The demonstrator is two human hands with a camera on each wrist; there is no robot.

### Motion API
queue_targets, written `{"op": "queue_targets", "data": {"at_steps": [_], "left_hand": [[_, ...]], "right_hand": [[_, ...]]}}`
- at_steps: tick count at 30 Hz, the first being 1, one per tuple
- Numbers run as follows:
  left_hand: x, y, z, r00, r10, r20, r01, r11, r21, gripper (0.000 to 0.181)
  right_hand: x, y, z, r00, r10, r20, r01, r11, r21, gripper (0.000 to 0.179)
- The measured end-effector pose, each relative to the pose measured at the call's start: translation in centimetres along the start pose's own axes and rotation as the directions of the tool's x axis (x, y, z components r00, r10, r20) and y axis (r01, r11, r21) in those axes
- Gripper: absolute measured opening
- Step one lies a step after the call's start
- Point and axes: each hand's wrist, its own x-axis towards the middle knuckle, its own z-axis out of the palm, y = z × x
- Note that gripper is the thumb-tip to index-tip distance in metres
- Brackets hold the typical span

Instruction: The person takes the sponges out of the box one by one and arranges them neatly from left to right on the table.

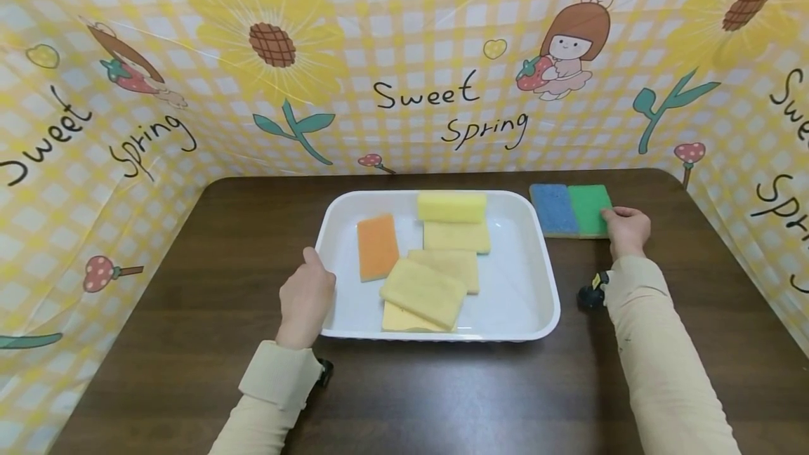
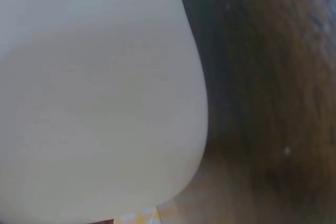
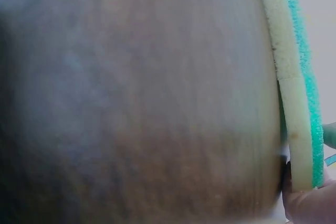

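My left hand grips the left rim of a white tray; its pale side fills much of the left wrist view. At the tray's right, my right hand pinches the outer edge of a green sponge. In the right wrist view, a thumb and finger lie on either side of the sponge's cream layer. A blue sponge lies directly against the green one. Inside the tray are an orange-topped sponge, a bright yellow sponge and several pale yellow sponges, some overlapping.
The dark brown wooden table carries the tray and the sponge pair. A yellow checked cloth with flowers and lettering hangs behind and along both sides. Small black devices sit at both wrists, one of them below the right cuff.
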Motion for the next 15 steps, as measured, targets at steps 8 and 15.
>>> {"op": "queue_targets", "data": {"at_steps": [8,15], "left_hand": [[-0.08,-0.09,0.08,1.0,0.013,-0.021,-0.013,1.0,-0.003,0.028],[-0.11,-0.05,0.04,1.0,0.003,-0.012,-0.003,1.0,-0.001,0.03]], "right_hand": [[-0.02,0.08,0.22,1.0,-0.008,-0.019,0.008,1.0,-0.005,0.006],[-0.11,0.13,0.32,0.999,-0.012,-0.045,0.011,1.0,-0.008,0.007]]}}
